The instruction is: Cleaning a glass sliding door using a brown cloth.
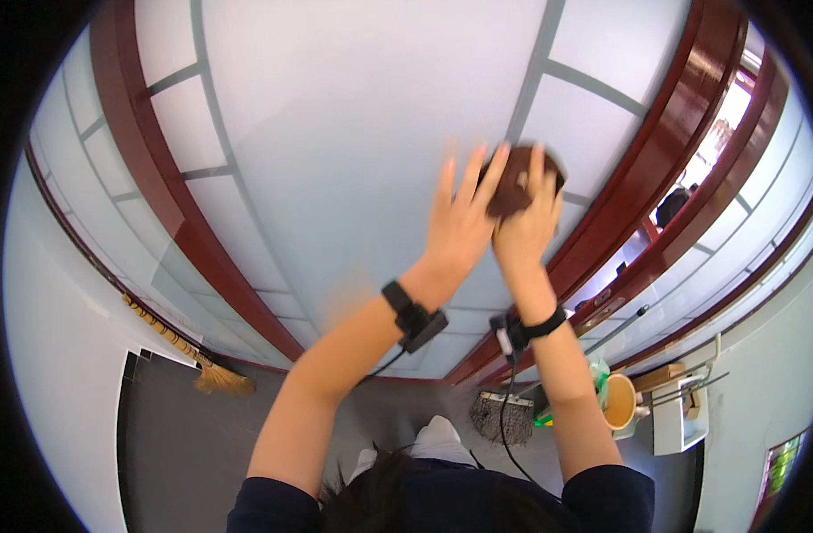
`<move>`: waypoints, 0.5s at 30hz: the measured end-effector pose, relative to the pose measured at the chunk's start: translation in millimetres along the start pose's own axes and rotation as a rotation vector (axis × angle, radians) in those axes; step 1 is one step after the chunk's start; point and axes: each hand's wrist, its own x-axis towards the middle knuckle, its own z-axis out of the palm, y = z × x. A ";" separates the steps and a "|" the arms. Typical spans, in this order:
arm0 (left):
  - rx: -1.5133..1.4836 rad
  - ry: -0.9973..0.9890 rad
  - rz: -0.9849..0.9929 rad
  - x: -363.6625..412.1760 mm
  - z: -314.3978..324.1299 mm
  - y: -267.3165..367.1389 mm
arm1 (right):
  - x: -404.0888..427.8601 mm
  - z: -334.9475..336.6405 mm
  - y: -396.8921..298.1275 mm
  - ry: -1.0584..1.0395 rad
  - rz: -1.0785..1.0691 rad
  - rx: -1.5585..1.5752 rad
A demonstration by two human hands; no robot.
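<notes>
A brown cloth or pad (509,193) lies against the frosted glass panel (353,133) of a red-framed sliding door. My right hand (529,213) is spread over it and presses it to the glass, somewhat blurred. Close beside it, my left hand (463,220) has its fingers apart, its fingertips near the cloth's left edge; whether it touches the cloth is hard to tell. Both wrists wear black straps with small devices and cables.
A straw broom (223,380) leans at the left wall. On the right stand a mop (503,416), an orange basin (620,401) and a white box (669,426). A gap in the red door frame (646,153) shows another room.
</notes>
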 end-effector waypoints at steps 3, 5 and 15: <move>-0.025 -0.203 -0.002 -91.4 31.7 15.7 | -94.7 7.2 11.1 -0.153 -0.042 -0.039; 0.006 -0.170 -0.002 -119.9 43.9 21.2 | -131.6 8.7 13.3 -0.316 0.003 -0.106; 0.119 -0.047 -0.187 -25.8 14.4 5.5 | -13.3 -7.0 -15.7 -0.181 0.010 -0.116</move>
